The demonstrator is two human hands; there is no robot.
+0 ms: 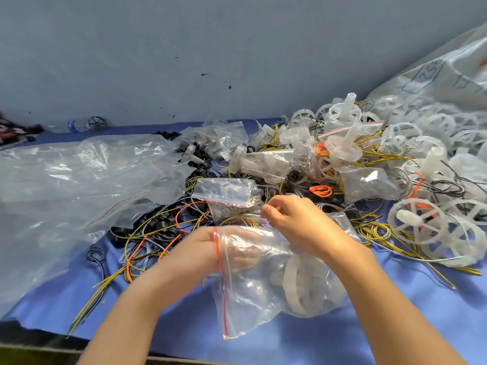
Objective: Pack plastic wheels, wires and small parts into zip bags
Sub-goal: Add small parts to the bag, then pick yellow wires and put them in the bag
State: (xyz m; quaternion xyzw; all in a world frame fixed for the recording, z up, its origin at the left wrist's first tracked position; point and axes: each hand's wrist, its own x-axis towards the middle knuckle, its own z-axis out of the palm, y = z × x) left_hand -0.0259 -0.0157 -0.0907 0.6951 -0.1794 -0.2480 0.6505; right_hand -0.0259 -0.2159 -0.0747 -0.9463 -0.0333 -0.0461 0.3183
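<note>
The left hand (pixel 204 248) reaches inside the zip bag (pixel 253 306); whether its fingers grip anything, I cannot tell. The right hand (pixel 295 222) pinches the bag's mouth. A wheel (pixel 296 283) sits inside, above the tabletop (pixel 355 335). Filling seems under way; wires (pixel 374 230) probably follow.

Rotated digits, legible as "52", are printed inside a blue-outlined box on the white sack (pixel 448 61) at the far right corner of the tabletop (pixel 316 335). Neighbouring blue marks are not legible.
</note>
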